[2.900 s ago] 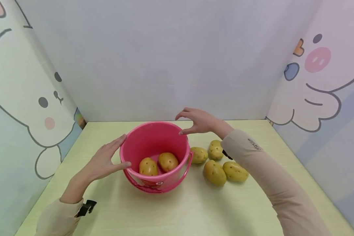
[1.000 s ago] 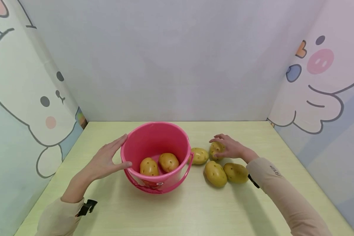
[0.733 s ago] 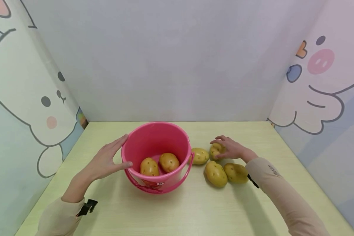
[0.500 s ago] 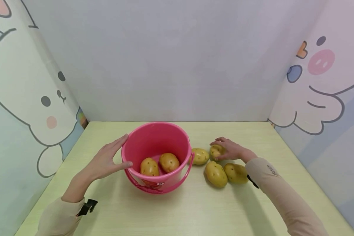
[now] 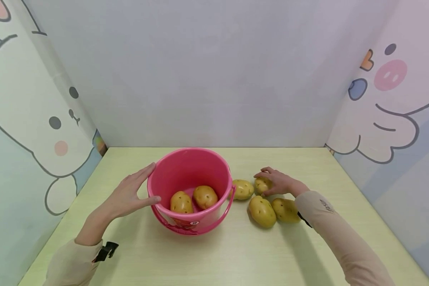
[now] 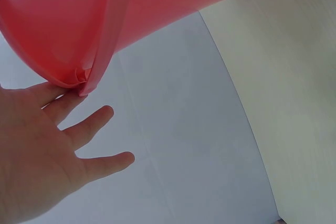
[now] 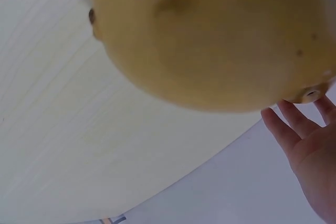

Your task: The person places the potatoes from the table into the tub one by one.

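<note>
A pink bucket (image 5: 186, 159) stands on the table with two potatoes (image 5: 205, 197) inside. My left hand (image 5: 126, 194) rests against the bucket's left rim, fingers spread and mostly straight, the thumb at the near edge. In the left wrist view, two fingertips touch the rim by the handle joint. My right hand (image 5: 280, 182) holds a potato (image 5: 261, 185) at the back of the loose group, thumb in front and fingers curled behind. A large potato (image 7: 210, 40) fills much of the right wrist view and partly hides those fingers.
Beside the bucket lies one potato (image 5: 243, 189). Two larger potatoes, a near one (image 5: 262, 211) and another (image 5: 286, 210) under the right forearm, lie closer. The bucket's pink handle (image 5: 227, 210) hangs down in front. A pale wall (image 5: 214, 79) borders the table's back.
My right hand has come away from the bucket's right rim, moved right and down to the back potato, and now closes round it. My left hand and the bucket have stayed put.
</note>
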Tool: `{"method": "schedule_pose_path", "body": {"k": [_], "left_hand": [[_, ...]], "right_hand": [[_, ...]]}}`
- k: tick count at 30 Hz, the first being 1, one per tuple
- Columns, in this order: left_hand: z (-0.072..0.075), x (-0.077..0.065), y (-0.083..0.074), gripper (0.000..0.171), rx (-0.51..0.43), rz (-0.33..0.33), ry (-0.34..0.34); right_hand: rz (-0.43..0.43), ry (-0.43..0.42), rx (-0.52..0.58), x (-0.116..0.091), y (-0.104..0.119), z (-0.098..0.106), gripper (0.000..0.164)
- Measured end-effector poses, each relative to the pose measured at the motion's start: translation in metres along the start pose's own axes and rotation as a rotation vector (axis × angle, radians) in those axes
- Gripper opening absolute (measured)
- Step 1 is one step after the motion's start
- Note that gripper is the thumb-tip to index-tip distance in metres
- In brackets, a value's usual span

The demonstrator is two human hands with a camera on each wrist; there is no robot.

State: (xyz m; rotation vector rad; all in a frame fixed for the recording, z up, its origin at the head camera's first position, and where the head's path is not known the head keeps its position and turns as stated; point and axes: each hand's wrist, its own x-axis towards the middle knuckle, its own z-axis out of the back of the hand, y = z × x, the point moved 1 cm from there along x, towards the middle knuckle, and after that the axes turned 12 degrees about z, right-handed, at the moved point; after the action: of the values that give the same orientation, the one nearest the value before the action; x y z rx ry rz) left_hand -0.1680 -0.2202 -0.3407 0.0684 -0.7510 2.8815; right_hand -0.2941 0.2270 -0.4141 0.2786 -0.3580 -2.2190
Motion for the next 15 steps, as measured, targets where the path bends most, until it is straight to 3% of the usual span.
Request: {"method": "schedule_pose_path", "body": {"k": [15], "left_hand": [[-0.0011, 0.0001, 0.0018, 0.092, 0.003, -0.010, -0.010]], "right_hand": [[-0.094, -0.008, -0.031, 0.0024, -0.0008, -0.0007, 0.069]]}}
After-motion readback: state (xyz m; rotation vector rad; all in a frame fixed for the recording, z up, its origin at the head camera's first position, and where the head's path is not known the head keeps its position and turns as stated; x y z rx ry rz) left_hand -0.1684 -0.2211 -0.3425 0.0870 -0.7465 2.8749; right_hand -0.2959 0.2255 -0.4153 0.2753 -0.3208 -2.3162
